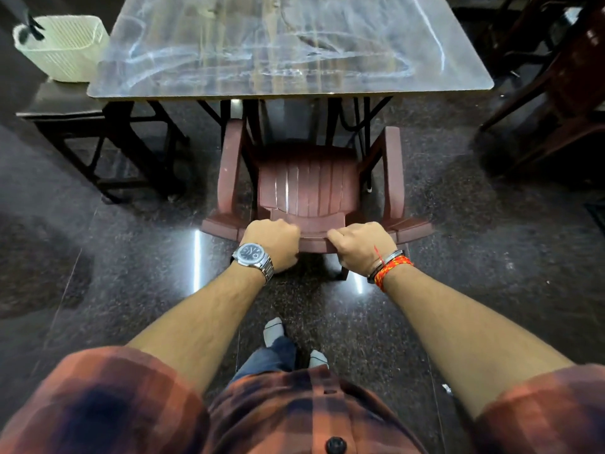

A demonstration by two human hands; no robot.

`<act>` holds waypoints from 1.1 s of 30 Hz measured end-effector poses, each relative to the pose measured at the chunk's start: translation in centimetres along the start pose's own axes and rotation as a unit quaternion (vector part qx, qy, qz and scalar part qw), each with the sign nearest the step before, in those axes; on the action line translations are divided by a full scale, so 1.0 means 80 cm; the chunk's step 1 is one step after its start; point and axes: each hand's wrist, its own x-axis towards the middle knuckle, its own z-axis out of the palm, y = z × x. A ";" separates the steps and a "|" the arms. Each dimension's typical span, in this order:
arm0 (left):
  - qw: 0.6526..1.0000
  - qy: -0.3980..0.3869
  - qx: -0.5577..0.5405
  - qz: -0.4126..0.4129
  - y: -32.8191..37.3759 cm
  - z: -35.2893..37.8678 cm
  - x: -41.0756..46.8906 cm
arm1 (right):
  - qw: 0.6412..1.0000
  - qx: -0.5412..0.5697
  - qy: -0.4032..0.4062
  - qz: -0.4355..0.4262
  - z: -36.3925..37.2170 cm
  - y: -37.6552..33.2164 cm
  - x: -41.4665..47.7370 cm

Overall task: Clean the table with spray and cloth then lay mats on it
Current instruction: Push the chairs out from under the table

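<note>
Left hand (pixel 271 239) and right hand (pixel 360 247) gripped chair (pixel 307 188) backrest, fingers curled round rail; best drawn straight back, evenly, clearing streaked surface (pixel 288 47) edge.

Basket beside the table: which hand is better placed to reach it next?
The left hand, probably. The basket stands on the person's left, beyond that hand; the right hand would have to cross the chair. Both now grip the chair's back.
</note>
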 end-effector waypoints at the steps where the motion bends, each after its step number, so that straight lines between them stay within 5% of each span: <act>1: 1.000 -0.001 0.000 -0.002 0.002 -0.001 0.003 | 1.000 0.008 0.004 0.006 0.000 0.004 0.000; 33: 0.998 0.035 -0.029 -0.031 -0.036 -0.017 0.089 | 0.998 0.018 0.043 -0.033 0.019 0.078 0.087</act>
